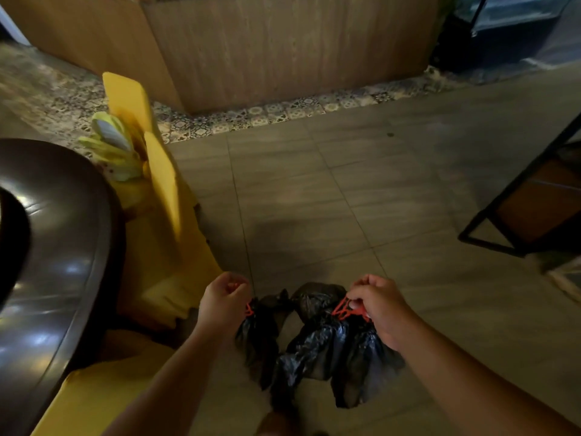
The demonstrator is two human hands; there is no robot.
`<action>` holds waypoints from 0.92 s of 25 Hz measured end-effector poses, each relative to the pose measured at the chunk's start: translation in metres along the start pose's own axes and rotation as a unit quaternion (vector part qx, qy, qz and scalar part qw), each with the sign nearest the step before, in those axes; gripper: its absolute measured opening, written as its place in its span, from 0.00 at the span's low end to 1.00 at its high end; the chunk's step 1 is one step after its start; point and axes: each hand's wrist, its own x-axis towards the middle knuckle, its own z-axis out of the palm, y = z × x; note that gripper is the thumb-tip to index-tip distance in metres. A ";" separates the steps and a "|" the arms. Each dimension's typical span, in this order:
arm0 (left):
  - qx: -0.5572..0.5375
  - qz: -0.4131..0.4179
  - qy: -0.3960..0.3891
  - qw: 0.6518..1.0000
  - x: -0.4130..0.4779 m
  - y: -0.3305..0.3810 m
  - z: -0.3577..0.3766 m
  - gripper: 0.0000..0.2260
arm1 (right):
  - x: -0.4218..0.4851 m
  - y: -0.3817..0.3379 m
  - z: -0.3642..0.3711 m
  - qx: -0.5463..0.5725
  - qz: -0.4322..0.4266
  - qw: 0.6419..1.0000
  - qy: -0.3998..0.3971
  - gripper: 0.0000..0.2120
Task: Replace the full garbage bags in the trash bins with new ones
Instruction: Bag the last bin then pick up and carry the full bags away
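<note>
Head view: holding a black garbage bag low over the tiled floor.
Gripping one red drawstring in the clenched left hand, pinching the other in the right hand, keeping it bunched between both arms.

Black garbage bag with red drawstrings; yellow bin; grey floor tiles, patterned border.

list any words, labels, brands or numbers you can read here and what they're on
None: no readable text shows in this view.
The yellow panel shows a blank face, no print.
The black bag and its red drawstring show no label or brand.
The patterned tiles carry ornament only, no letters.
</note>
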 end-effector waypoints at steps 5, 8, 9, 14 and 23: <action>-0.006 0.017 -0.038 0.999 0.127 0.044 0.044 0.06 | 0.114 -0.076 0.021 -0.020 0.001 0.999 0.031 0.08; -0.001 0.009 -0.072 0.997 0.209 0.076 0.067 0.09 | 0.187 -0.121 0.033 -0.036 0.008 0.998 0.058 0.08; 0.000 0.005 -0.078 0.997 0.234 0.088 0.073 0.10 | 0.211 -0.135 0.038 -0.035 0.007 0.997 0.065 0.09; -0.015 -0.009 -0.093 0.995 0.349 0.154 0.098 0.10 | 0.321 -0.206 0.062 -0.028 0.001 0.997 0.076 0.08; 0.036 -0.005 -0.036 0.999 0.544 0.257 0.156 0.04 | 0.535 -0.316 0.088 -0.028 0.002 0.999 0.038 0.08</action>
